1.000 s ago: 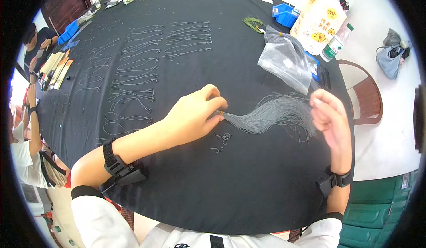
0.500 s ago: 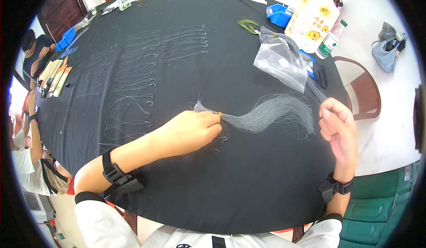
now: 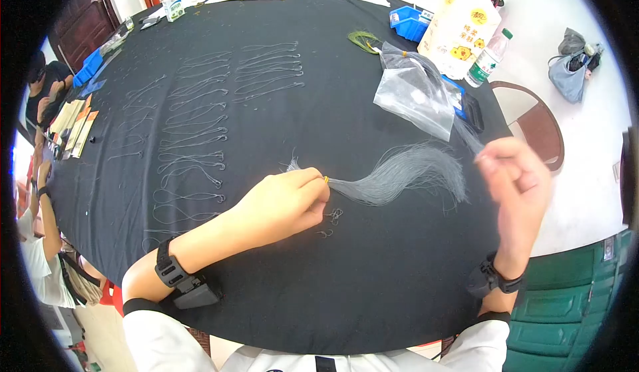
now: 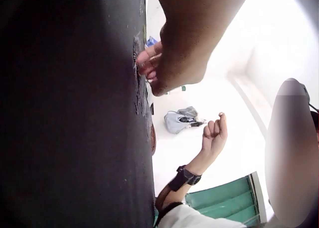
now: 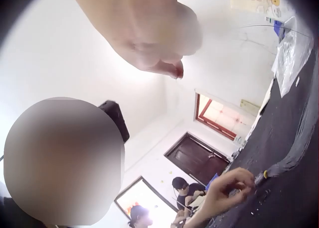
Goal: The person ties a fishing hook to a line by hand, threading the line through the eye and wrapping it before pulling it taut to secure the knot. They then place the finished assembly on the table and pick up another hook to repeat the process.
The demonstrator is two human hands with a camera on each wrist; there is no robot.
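Note:
A long sheaf of thin grey lines (image 3: 413, 172) lies curved across the black cloth, bound by a yellow band (image 3: 326, 180). My left hand (image 3: 283, 202) grips its bound end beside the band, fingers curled over it; short cut ends stick out behind. My right hand (image 3: 516, 179) is raised at the table's right edge, thumb and forefinger pinching the tip of a thin strand. That strand (image 5: 259, 25) shows as a fine dark line in the right wrist view. A second grey bundle (image 3: 467, 134) emerges from a clear plastic bag (image 3: 416, 102) towards the right hand.
Looped grey lines (image 3: 193, 132) lie in columns on the left. Small hooks (image 3: 335, 216) sit beside the left hand. At the back right stand a water bottle (image 3: 489, 59), a tissue pack (image 3: 459, 29) and a blue bin (image 3: 409, 23). Another person (image 3: 46, 92) sits at far left.
My right hand has moved right, away from the sheaf's loose end. The left hand has shifted lower over the bound end, and the cut ends have come into view. The head view has shifted slightly.

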